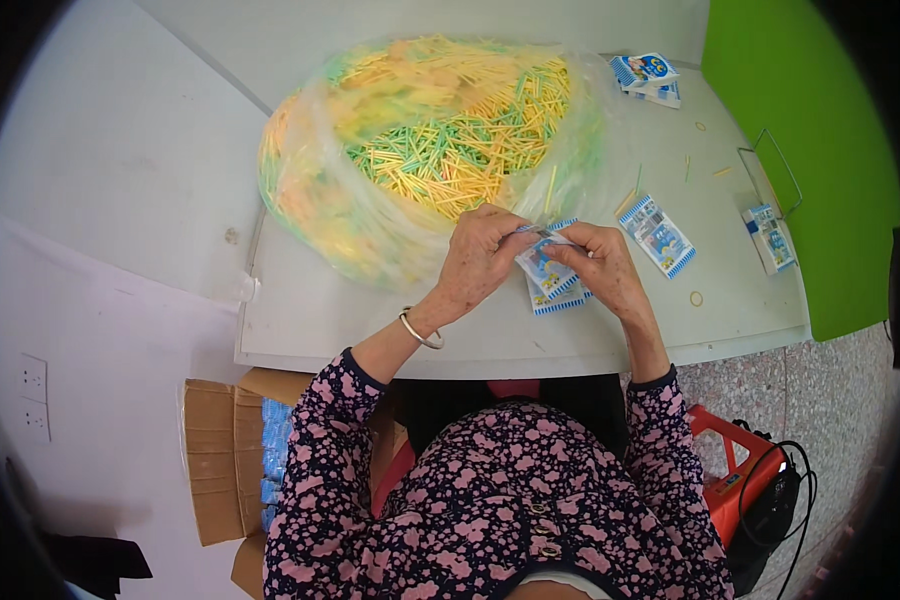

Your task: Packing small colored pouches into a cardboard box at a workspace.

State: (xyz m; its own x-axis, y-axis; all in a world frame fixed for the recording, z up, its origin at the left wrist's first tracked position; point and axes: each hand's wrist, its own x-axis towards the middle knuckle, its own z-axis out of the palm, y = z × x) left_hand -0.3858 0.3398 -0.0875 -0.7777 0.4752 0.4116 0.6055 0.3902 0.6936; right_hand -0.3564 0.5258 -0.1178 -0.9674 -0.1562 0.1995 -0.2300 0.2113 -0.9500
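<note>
Pinching a small blue-and-white packet (545, 262) over the desk (370, 340)

Both hands meet near the desk's front edge with thumbs and fingers drawn in narrow. The left hand (478, 262) grips the packet's upper left corner and the right hand (608, 270) its upper right side; whether its top is torn cannot be made out. A second packet (560, 303) shows directly beneath it. A silver bracelet (420, 330) circles the left wrist.

Just beyond the left hand, a large clear plastic bag (345, 215) gapes, filled with thin yellow, green and orange sticks (440, 160). One yellow stick (551, 188) stands out near the bag's right side, above the held packet.

Right of the right hand lies a slanted packet (657, 236). Farther right, an upright bundle of packets (770, 240) stands beside a bent wire frame (792, 185) near the green panel (820, 150). More packets are piled in a stack (647, 76) at the far right, while a rubber band (696, 298) lies near the front.

Below the desk, left of the person, a cardboard box (213, 460) contains blue packets (273, 450). A red plastic stool (725, 455) stands on the right.
</note>
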